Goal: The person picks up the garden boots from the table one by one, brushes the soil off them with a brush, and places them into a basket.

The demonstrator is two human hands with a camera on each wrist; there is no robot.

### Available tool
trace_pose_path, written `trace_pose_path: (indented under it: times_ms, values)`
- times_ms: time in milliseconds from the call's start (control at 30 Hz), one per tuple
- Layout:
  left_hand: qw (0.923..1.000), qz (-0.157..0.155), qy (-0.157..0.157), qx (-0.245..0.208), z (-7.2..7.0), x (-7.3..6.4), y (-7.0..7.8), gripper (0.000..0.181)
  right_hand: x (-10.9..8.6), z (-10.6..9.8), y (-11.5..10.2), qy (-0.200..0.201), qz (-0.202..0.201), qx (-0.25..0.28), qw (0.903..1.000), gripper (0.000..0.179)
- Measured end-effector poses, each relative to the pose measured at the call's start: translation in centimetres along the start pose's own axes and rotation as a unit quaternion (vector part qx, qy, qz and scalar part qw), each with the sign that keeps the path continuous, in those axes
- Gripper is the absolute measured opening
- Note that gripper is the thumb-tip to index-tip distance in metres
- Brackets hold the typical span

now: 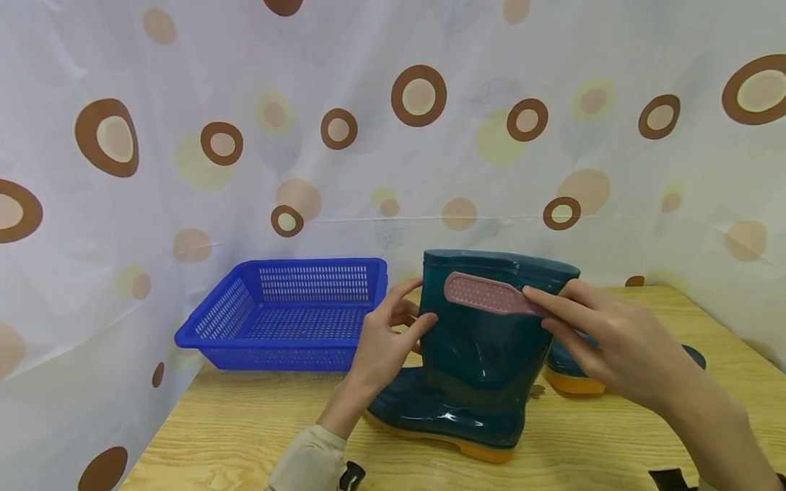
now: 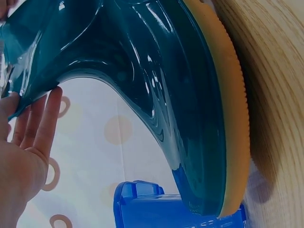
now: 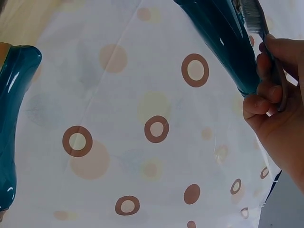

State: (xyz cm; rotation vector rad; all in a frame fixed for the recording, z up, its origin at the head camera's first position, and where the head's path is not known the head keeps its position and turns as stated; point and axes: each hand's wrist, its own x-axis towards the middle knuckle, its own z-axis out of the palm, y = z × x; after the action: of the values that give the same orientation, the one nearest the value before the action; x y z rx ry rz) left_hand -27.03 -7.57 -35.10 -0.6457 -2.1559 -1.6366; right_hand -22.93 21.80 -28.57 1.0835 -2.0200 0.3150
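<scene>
My right hand (image 1: 604, 339) grips brush (image 1: 482, 294), long axis across boot shaft (image 1: 481, 358), bristles (image 3: 252, 18) facing it; my left hand (image 1: 384, 334) pinches its toe-side edge.

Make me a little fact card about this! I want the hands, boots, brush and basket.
Left hand: holds the upper part of the boot
Right hand: holds the pink brush
Brush: pale bristles facing the boot
Boot: glossy dark teal, orange sole
Other boot: behind, to the right, partly hidden
Basket: blue, with holes, left of the boot
</scene>
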Motion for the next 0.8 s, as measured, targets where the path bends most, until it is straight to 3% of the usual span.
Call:
trace_pose_path:
  times_ms: [267, 600, 800]
  values:
    - [1.0000, 0.000, -0.002, 0.004, -0.03, 0.01, -0.01, 0.050, -0.24, -0.19, 0.06, -0.026, 0.003, 0.027, 0.9993, 0.031]
    - [1.0000, 0.002, -0.001, 0.004, -0.05, -0.06, 0.05, 0.050, -0.39, -0.30, 0.23, -0.045, -0.005, 0.056, 0.9974, 0.050]
    - [1.0000, 0.001, 0.000, 0.003, -0.04, -0.07, 0.14, 0.050, -0.31, -0.56, 0.47, -0.037, -0.028, 0.066, 0.9968, 0.031]
